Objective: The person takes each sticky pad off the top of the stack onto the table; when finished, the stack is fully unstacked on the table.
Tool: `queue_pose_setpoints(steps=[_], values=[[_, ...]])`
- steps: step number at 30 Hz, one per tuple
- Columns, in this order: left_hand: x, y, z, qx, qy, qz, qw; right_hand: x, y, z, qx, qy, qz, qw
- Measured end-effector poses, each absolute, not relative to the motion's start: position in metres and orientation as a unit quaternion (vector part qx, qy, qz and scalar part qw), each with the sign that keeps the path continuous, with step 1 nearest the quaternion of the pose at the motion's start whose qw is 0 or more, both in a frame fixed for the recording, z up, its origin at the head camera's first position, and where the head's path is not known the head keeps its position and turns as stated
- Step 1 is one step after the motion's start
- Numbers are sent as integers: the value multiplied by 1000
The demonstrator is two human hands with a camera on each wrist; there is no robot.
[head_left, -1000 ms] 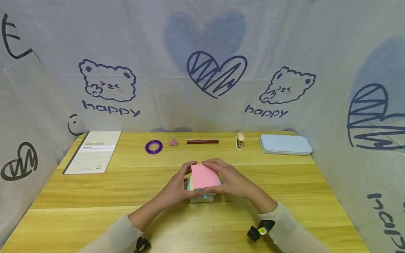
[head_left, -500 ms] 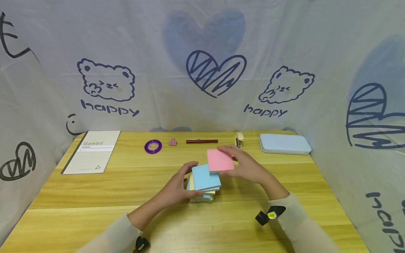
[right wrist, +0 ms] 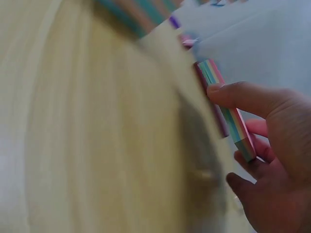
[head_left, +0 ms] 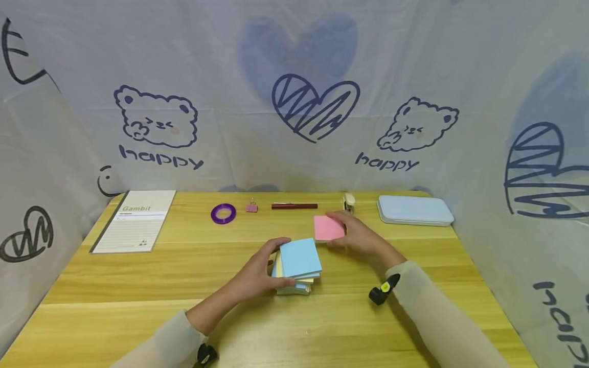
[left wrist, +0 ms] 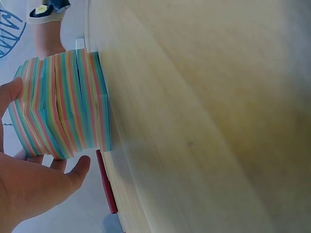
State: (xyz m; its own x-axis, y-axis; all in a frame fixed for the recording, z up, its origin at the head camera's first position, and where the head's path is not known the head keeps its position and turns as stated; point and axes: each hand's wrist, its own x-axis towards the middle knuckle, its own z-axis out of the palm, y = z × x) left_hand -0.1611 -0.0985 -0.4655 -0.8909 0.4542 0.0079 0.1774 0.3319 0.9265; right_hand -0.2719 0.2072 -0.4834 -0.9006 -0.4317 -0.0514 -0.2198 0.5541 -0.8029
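A thick stack of multicoloured sticky notes with a blue top sheet stands on the wooden table; in the left wrist view the stack shows striped edges. My left hand grips the stack's left side, thumb at the front and fingers at the back. My right hand holds a thinner pink-topped pad low over the table, to the right of and behind the stack. In the right wrist view the pad is pinched between thumb and fingers.
Along the table's back edge lie a notebook, a purple tape roll, a pink binder clip, a dark red pen, a small stapler and a light blue case. Printed fabric walls enclose three sides.
My right hand lifted the pink-topped pad off the stack and carried it right and back, lowering it toward the table. The stack's top now shows blue. The left hand stayed put.
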Motion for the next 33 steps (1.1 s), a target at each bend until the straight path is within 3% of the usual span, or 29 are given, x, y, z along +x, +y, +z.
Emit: queue_pose_setpoints(steps=[16,33], values=[[-162,-100,-468,205,807,541,122,-276,210,-508,-218,902,-358,105],[-162,-100,-465,208,805,540,131,-267,205,-479,-262,914,-297,89]])
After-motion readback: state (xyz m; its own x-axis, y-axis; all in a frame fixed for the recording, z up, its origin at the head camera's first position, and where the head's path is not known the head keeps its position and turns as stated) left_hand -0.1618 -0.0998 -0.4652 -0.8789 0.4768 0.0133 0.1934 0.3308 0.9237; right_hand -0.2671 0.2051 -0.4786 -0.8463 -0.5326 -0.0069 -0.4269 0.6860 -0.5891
